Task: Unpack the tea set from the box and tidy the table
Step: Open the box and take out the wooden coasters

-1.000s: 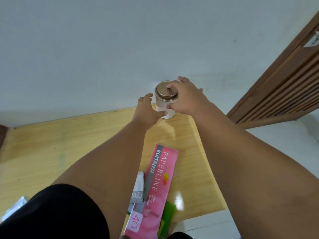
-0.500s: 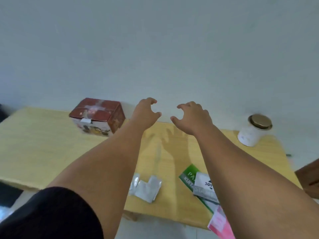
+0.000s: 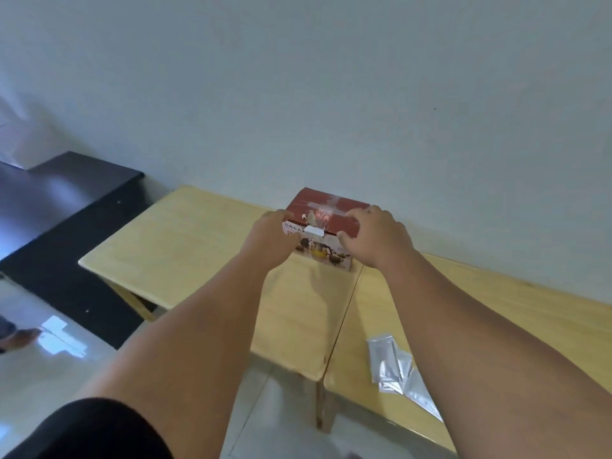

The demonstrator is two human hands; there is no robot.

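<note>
Both hands have moved from mid-air onto the box (image 3: 326, 228), left hand (image 3: 270, 238) and right hand (image 3: 374, 240) gripping its ends, yet it is still taped shut, so nothing is unpacked and the foil packets (image 3: 392, 367) wait on the table (image 3: 185, 246).

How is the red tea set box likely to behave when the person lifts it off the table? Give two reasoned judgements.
The box is flat-sided cardboard, so it probably stays stiff and won't roll. Glossy tape on top may be slippery. The left hand and right hand clasping opposite ends suggests some weight.
</note>
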